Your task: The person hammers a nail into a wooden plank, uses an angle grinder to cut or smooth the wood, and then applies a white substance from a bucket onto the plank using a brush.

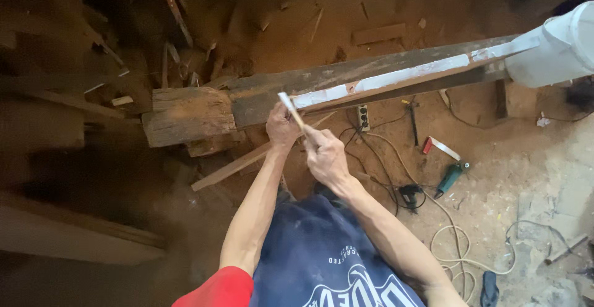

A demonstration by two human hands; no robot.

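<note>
Both hands closed on one thin pale stick (pixel 291 110), white-smeared at the tip: left hand (pixel 281 127) pinching it high near the blade end, fingers curled tight; right hand (pixel 325 155) wrapped round the lower shaft, knuckles up. Tip pressed against the near edge of a long dark wooden beam (pixel 371 75), right where a white filler strip (pixel 396 78) begins and runs off rightwards along that edge. Probably best kept at a shallow angle to the edge, drawn in one even pull along the grain, pressure from the lower grip, guidance from the upper, so the white layer stays thin and level. Beam's left end resting on a rough pale timber block (pixel 189 115); far right end meeting a white plastic bucket (pixel 557 47). Open room along the beam's near side towards the right; below, tangled cables (pixel 383 171), a power strip (pixel 363 118), a green power tool (pixel 450 177) on the dusty floor (pixel 532 158), scrap planks crowding the left
</note>
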